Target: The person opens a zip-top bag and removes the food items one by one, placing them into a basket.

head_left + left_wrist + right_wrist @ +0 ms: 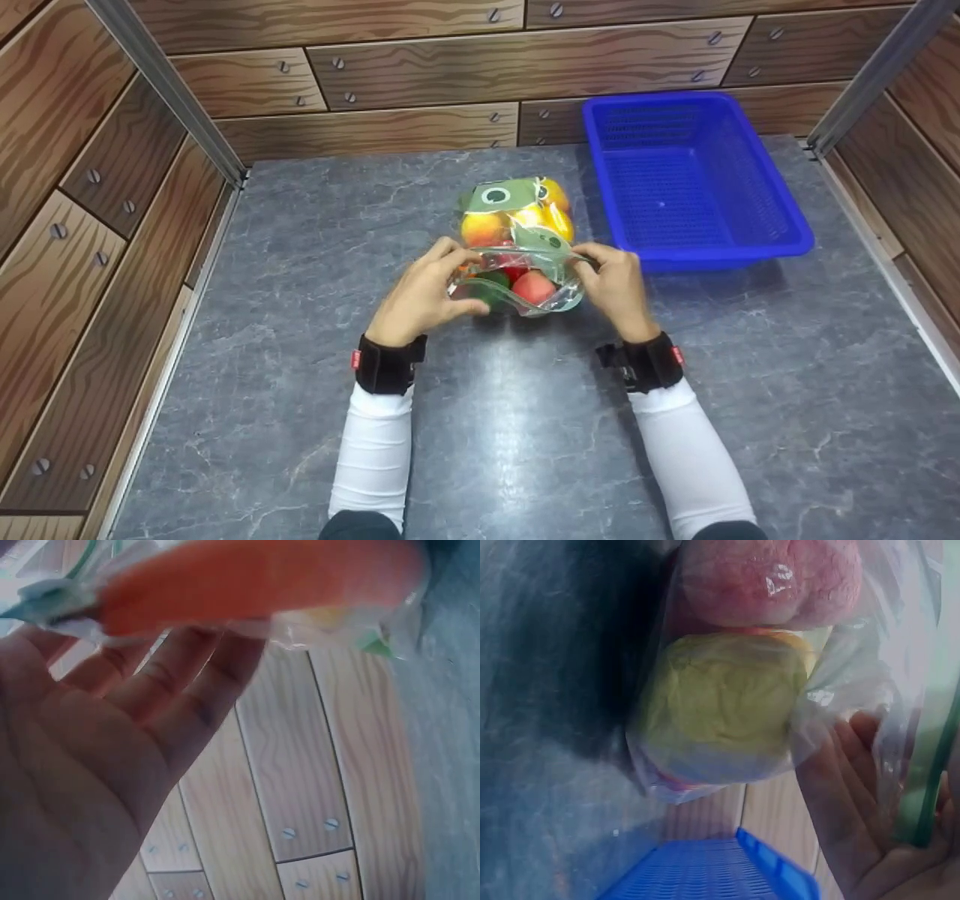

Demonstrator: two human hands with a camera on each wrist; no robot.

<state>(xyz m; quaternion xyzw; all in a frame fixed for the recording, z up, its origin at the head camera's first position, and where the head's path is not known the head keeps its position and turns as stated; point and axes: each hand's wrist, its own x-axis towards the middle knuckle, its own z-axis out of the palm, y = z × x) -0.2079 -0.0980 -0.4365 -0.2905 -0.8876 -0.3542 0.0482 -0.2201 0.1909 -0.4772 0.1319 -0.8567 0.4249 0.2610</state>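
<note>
A clear zip bag [540, 238] with a green printed panel and eye shapes lies on the table, its mouth parted towards me. Yellow, orange, red and green fruit-like pieces fill it; a pinkish round one [534, 286] sits near the mouth. My left hand [424, 292] touches the bag's left side with extended fingers, thumb held apart by the rim. Through the plastic, the left wrist view shows a long orange carrot-like piece [262, 581]. My right hand [619, 281] pinches the right edge of the mouth. A yellow-green piece [727, 694] shows in the right wrist view.
A blue plastic basket [694, 259] stands at the back right, just beyond my right hand. Wood-patterned walls [412, 79] enclose the grey marbled table [300, 420] at the back and both sides.
</note>
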